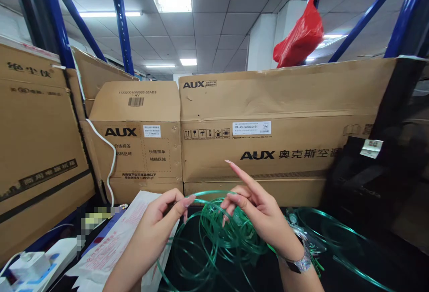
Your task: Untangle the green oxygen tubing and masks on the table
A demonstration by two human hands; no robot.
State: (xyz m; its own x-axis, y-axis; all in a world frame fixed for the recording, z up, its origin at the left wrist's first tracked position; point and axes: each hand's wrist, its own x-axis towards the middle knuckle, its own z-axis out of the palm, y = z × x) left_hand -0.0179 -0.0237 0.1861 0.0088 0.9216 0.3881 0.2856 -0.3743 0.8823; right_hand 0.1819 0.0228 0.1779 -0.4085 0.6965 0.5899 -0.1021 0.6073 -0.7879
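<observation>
Coils of clear green plastic tubing (208,238) lie heaped on the black surface in front of me. My left hand (169,211) pinches a loop of this tubing between thumb and fingers, left of the heap. To the right, my right hand (251,200) has its index finger stretched out, pointing up and left. Its thumb and other fingers are curled on the same raised strands, which span the space between both hands. A watch with a metal mesh band (303,256) is on my right wrist. The ends of the tubing cannot be picked out.
Cardboard AUX boxes (214,162) form a wall at the back, with another carton (36,140) on the left. White printed bags (110,243) and a power strip (43,269) lie at left. More green tubing (348,265) lies at right. A red bag (300,37) hangs above.
</observation>
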